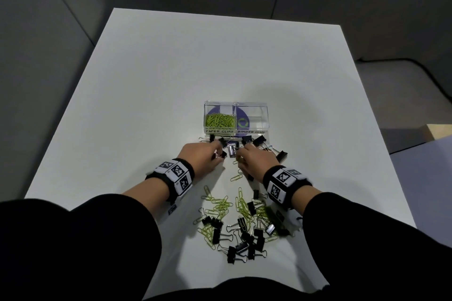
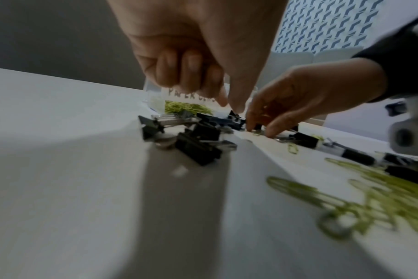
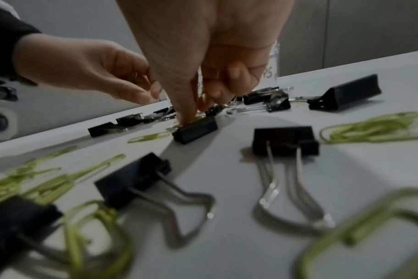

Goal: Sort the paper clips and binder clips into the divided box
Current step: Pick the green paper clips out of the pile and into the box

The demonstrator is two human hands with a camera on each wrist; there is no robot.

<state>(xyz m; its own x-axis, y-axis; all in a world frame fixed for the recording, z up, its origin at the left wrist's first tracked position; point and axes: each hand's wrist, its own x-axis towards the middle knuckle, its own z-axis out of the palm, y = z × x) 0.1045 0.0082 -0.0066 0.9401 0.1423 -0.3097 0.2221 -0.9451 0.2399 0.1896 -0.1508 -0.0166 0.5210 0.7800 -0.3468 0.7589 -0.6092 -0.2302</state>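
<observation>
The clear divided box point(image 1: 236, 104) stands mid-table; its left cell, labelled PAPER CLIPS, holds green paper clips point(image 1: 219, 120), and the right cell, labelled BINDER CLIPS, looks bare. Black binder clips point(image 1: 259, 140) lie right in front of it. My left hand point(image 1: 218, 148) reaches among them, thumb and forefinger pinching at a small black binder clip point(image 2: 236, 115). My right hand point(image 1: 239, 157) is close beside it, with its thumb and forefinger tips down on a green paper clip point(image 3: 194, 118) beside another binder clip point(image 3: 196, 130). More green shows inside its palm.
A mixed heap of green paper clips point(image 1: 220, 205) and black binder clips point(image 1: 244, 239) lies near the table's front edge, between my forearms. The white table point(image 1: 146, 80) extends far beyond the box. A tan carton point(image 1: 437, 132) sits off the right edge.
</observation>
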